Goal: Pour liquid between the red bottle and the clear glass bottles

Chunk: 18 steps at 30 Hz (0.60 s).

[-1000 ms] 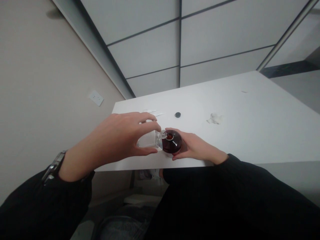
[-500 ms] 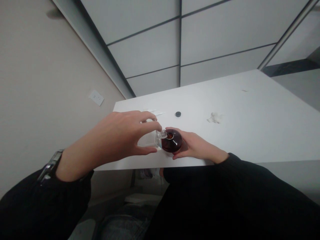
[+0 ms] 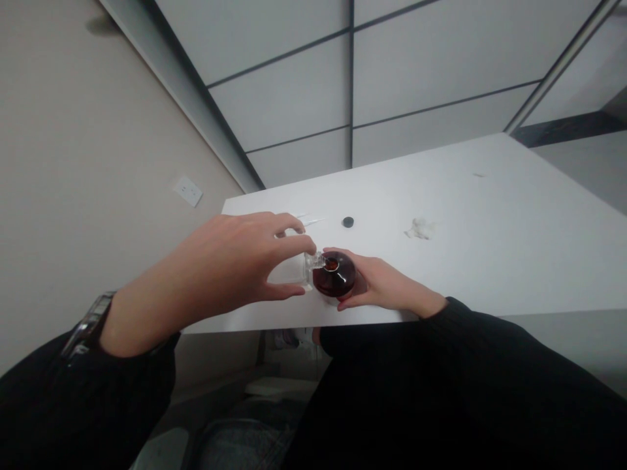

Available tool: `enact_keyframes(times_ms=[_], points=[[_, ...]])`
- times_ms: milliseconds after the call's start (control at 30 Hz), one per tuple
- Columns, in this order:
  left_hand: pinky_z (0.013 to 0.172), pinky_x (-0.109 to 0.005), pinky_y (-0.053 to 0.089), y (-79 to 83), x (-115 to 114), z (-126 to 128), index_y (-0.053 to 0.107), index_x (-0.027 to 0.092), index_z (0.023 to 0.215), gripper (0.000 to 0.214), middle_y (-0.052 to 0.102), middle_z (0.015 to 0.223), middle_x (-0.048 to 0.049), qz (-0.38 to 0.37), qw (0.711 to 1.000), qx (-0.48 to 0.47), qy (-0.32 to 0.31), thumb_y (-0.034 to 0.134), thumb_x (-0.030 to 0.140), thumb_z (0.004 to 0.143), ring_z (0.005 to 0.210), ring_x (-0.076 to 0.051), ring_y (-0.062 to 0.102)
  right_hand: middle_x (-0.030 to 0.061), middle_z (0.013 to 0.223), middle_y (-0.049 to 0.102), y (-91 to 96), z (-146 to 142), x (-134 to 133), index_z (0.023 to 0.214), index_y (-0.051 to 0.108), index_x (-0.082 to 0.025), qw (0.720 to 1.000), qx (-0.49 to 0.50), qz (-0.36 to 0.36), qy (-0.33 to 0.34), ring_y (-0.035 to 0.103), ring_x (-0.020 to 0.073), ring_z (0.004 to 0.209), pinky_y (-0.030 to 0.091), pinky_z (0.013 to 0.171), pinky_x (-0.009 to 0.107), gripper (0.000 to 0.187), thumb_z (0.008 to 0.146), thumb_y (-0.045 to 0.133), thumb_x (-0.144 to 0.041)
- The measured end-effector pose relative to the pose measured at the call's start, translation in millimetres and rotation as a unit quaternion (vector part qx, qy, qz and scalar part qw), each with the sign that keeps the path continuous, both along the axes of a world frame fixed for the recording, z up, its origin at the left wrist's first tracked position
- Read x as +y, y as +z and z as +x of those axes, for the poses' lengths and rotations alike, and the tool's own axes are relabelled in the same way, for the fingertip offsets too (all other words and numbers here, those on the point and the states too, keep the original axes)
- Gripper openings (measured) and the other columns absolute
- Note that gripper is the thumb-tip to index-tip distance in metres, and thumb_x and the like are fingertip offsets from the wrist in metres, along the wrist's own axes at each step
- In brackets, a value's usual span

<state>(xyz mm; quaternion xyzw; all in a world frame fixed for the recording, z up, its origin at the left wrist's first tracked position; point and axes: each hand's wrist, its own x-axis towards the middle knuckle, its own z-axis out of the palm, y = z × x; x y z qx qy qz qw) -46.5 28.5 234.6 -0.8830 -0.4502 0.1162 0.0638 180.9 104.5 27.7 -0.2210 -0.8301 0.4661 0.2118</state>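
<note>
My left hand (image 3: 249,261) is closed around a clear glass bottle (image 3: 290,271), which is tipped on its side with its neck pointing right. That neck meets the open mouth of a dark amber bottle (image 3: 334,277); whether liquid runs between them I cannot tell. Wrapped round the amber bottle from the right is my right hand (image 3: 375,284), keeping it upright at the table's front edge. A small black cap (image 3: 348,222) lies behind the bottles. Thin clear sticks (image 3: 313,222), perhaps droppers, lie partly hidden beyond my left hand.
The white table (image 3: 490,248) reaches far to the right. A crumpled whitish scrap (image 3: 420,229) lies right of the cap, with a small fleck (image 3: 479,175) farther back. Panelled white doors (image 3: 298,98) stand behind, and a wall with a socket (image 3: 189,191) is on the left.
Both hands keep their grip on the bottles. The clear bottle stays tilted at the amber bottle's mouth, and the whole view has shifted slightly.
</note>
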Motion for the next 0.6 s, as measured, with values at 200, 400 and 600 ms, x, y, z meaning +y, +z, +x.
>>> enact_keyframes(times_ms=[200, 400, 600], points=[[0.074, -0.033, 0.057, 3.5, 0.3, 3.9, 0.073, 0.031, 0.123, 0.033, 0.076, 0.130, -0.0074, -0.014, 1.000, 0.002, 0.019, 0.076, 0.042, 0.092, 0.103, -0.029, 0.076, 0.0092, 0.150, 0.068, -1.1, -0.1, 0.2, 0.162, 0.043, -0.032, 1.000, 0.003, 0.000, 0.000, 0.068, 0.0380, 0.133, 0.053, 0.110, 0.052, 0.104, 0.074, 0.092, -0.059], [0.074, -0.034, 0.056, 5.4, 1.3, 6.8, 0.073, 0.032, 0.123, 0.034, 0.075, 0.129, -0.0070, -0.019, 0.999, 0.014, 0.025, 0.075, 0.043, 0.092, 0.101, -0.029, 0.076, 0.0096, 0.149, 0.069, -2.1, 0.0, 0.7, 0.161, 0.044, -0.031, 1.000, 0.008, 0.005, -0.002, 0.068, 0.0374, 0.133, 0.053, 0.110, 0.051, 0.104, 0.073, 0.092, -0.061], [0.073, -0.034, 0.056, 6.5, 2.5, 9.8, 0.074, 0.033, 0.121, 0.030, 0.077, 0.126, -0.0065, -0.014, 0.999, 0.021, 0.026, 0.074, 0.044, 0.092, 0.099, -0.028, 0.076, 0.0093, 0.148, 0.070, -2.5, 0.3, 0.0, 0.162, 0.043, -0.031, 1.000, 0.000, 0.002, -0.005, 0.071, 0.0369, 0.128, 0.055, 0.107, 0.050, 0.106, 0.073, 0.091, -0.063]])
